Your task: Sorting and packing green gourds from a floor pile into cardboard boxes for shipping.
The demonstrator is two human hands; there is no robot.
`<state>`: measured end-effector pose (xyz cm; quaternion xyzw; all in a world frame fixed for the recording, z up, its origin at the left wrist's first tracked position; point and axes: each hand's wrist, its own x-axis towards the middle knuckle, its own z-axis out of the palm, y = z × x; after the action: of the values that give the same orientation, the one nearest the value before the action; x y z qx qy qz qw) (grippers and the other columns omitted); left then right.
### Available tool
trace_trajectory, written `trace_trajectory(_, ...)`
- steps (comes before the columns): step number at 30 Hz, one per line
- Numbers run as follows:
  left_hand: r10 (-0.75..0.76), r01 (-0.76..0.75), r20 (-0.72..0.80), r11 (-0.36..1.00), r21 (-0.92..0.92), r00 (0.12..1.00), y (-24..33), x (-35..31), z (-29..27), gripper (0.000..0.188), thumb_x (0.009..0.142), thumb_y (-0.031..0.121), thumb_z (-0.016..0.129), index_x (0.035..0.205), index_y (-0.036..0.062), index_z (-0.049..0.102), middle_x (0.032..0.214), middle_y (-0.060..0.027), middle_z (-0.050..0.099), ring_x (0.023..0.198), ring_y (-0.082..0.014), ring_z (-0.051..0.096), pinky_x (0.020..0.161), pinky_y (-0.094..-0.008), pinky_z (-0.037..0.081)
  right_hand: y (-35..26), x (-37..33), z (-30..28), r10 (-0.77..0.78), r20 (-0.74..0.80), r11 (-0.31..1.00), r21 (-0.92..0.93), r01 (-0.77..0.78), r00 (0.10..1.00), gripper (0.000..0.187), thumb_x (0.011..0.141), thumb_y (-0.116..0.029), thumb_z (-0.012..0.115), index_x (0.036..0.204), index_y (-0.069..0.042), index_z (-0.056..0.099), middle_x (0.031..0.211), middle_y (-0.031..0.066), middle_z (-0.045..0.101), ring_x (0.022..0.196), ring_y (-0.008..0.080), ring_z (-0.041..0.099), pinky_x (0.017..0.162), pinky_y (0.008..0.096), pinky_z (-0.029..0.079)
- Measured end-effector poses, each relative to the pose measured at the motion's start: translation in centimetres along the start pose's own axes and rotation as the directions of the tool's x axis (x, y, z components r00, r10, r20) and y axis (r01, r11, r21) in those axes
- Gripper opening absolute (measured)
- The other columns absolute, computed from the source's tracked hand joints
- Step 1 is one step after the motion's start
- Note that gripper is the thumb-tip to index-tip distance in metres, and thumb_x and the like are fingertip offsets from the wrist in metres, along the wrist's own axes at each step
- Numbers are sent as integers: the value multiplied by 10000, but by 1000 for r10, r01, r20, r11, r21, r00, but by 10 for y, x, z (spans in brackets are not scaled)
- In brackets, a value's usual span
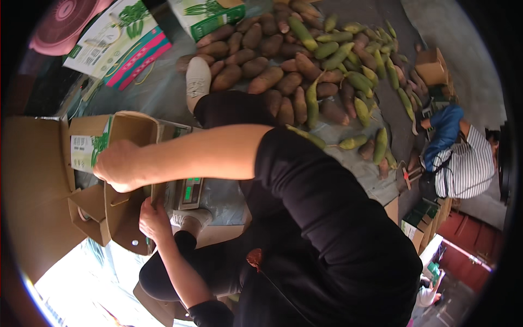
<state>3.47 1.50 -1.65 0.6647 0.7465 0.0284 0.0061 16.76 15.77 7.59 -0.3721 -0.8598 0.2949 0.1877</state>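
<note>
A cardboard box (125, 218) with its top open stands in front of me, its inner wall and a rope handle showing. My left hand (155, 220) pinches the box's near edge, thumb up. My right hand (121, 166) is closed in a fist over the box, beside a flap with a white and green printed panel (81, 152). What its fingers hold, if anything, is hidden. A digital scale (190, 193) with a lit green display sits right beside the box, between my feet.
A big pile of brown-red tubers or radishes (256, 68) and long green radishes (357, 82) covers the floor sheet. Printed cartons (117, 41) and a pink plastic tub (65, 24) are at the upper left. At right, a person in a striped shirt (466, 163) works near more boxes (430, 65).
</note>
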Motion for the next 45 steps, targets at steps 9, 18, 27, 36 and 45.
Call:
trace_trajectory(9, 18, -16, 21, 995, -98, 1000, 11, 11, -6, 228, 754, 238, 650, 866, 42, 621, 787, -164, 633, 712, -352, 613, 611, -424, 469, 181, -181, -124, 400, -521, 914, 285, -288, 754, 186, 769, -216, 603, 905, -113, 676, 819, 96, 665, 750, 226, 635, 669, 325, 493)
trace_trajectory(18, -69, 89, 118, 981, -170, 991, 23, 15, -15, 258, 784, 184, 623, 964, -2, 623, 852, -169, 657, 761, -317, 639, 683, -376, 483, 327, -507, 6, 927, -376, 205, 539, -817, -15, 157, 777, -136, 582, 852, -11, 638, 625, 35, 575, 526, 129, 539, 453, 281, 423)
trace_trajectory(27, -130, 159, 153, 968, -195, 980, 41, 13, -18, 265, 801, 177, 602, 991, -8, 618, 867, -137, 664, 760, -245, 634, 718, -352, 472, 310, -614, 138, 851, 336, -500, 753, -427, -403, 243, 810, -187, 558, 1049, -153, 594, 882, 22, 602, 668, 197, 584, 564, 400, 478)
trace_trajectory(36, -160, 206, 198, 948, -241, 967, 30, 16, -9, 288, 797, 172, 607, 1014, -18, 613, 891, -145, 661, 774, -246, 627, 731, -354, 469, 306, -576, 131, 818, 380, -485, 860, -162, -432, 440, 865, -280, 532, 1280, -161, 448, 1231, 68, 468, 1024, 251, 482, 717, 423, 454)
trace_trajectory(45, -177, 234, 224, 936, -263, 958, 33, 17, -13, 286, 797, 154, 602, 1014, -33, 604, 887, -145, 658, 772, -241, 623, 732, -348, 468, 373, -657, 230, 883, 92, -428, 564, -707, -461, 342, 834, -227, 555, 1148, -90, 541, 1018, 88, 551, 832, 217, 542, 604, 353, 449)
